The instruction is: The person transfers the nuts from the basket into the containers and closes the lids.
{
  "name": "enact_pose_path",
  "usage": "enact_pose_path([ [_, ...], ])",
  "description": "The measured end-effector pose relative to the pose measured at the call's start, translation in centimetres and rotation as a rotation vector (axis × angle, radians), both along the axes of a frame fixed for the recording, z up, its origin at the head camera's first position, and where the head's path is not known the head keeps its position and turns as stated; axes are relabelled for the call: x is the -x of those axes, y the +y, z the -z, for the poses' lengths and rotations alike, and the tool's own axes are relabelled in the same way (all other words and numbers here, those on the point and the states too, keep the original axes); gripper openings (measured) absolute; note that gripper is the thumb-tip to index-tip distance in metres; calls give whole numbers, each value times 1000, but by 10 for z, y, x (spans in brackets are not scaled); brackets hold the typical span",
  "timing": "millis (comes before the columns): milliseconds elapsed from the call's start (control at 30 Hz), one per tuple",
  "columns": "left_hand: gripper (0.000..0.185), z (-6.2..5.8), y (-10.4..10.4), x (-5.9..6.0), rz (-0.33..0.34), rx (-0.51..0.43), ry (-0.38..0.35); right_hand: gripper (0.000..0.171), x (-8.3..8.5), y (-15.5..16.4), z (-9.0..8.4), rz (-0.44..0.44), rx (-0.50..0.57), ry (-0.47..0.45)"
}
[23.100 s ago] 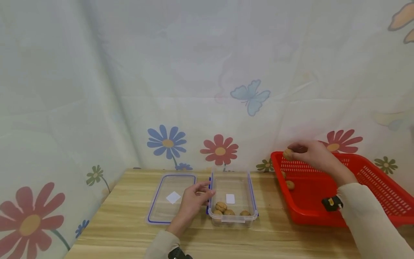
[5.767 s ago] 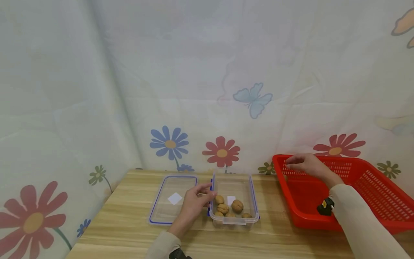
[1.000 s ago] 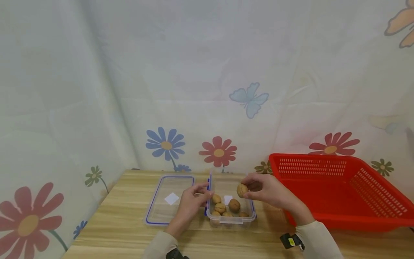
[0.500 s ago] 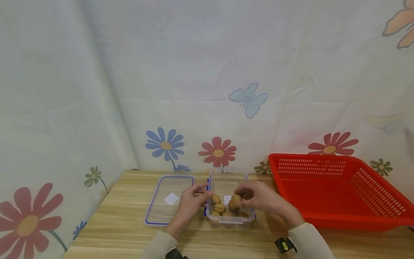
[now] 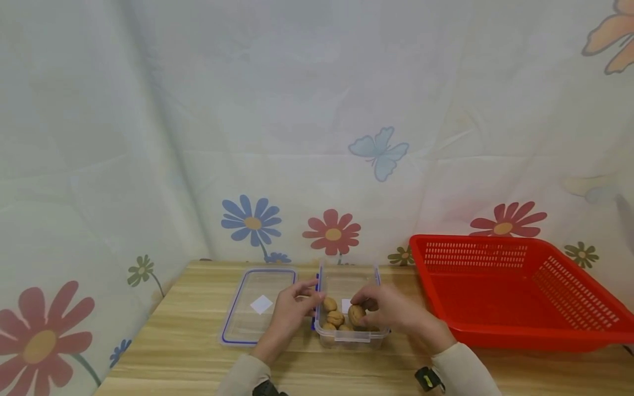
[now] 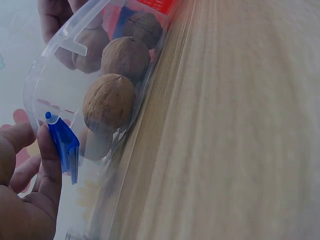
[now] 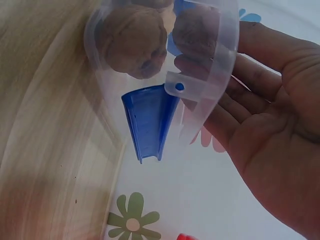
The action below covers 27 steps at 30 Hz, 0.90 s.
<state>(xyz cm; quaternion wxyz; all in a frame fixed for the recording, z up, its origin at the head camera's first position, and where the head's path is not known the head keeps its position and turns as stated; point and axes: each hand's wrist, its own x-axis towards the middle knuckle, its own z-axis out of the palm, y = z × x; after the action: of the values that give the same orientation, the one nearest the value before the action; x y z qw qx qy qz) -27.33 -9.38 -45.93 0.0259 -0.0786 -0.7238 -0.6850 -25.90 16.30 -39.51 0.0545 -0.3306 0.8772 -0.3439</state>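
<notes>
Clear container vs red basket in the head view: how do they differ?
The clear container is see-through plastic with blue clips; the red basket is opaque red with slotted walls. The clear container looks much smaller than the red basket. The clear container holds walnuts, and both the left hand and right hand are at it; the red basket shows nothing inside and no hand is near. Both sit open-topped on the wooden table.

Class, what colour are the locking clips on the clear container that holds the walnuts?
Blue. The clip on the clear container shows best in the right wrist view.
</notes>
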Motion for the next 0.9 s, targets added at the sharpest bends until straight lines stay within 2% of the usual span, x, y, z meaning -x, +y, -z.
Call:
enact_pose_path([
  [467, 45, 0, 1, 0, -11, 14, -3, 31, -4, -7, 3, 25, -67, 4],
  [700, 44, -1, 1, -1, -10, 20, 9, 30, -5, -6, 1, 66, 2, -78],
  [900, 45, -4, -2, -2, -7, 33, 3, 34, -7, -9, -4, 80, 86, -21],
])
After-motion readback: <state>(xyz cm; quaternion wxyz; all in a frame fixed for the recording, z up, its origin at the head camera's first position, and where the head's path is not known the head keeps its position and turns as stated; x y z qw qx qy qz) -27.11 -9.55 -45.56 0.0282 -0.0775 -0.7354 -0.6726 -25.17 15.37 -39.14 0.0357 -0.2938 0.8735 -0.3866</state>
